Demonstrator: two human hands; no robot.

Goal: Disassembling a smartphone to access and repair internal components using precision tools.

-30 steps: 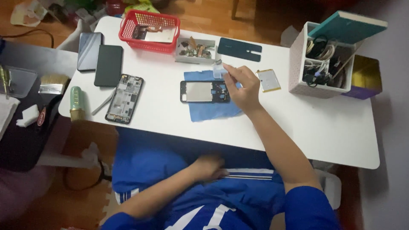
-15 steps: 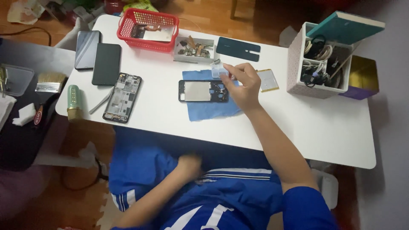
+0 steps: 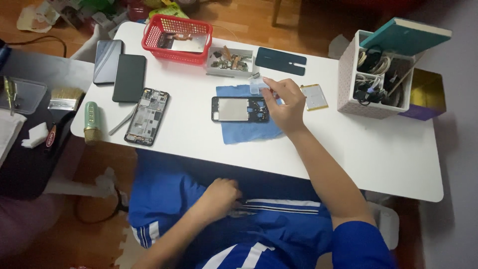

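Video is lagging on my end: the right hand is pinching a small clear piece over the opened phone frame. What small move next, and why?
Probably lower the small clear piece held by the right hand toward the phone frame on the blue cloth, since it sits just above the frame's right end. The left hand rests in the lap.

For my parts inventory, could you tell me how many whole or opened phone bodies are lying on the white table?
4: two dark phones side by side at the far left, an opened phone just nearer, and a phone frame on the blue cloth.

Red basket (image 3: 149,37); blue cloth (image 3: 246,130); white table (image 3: 348,149); teal book (image 3: 406,35).
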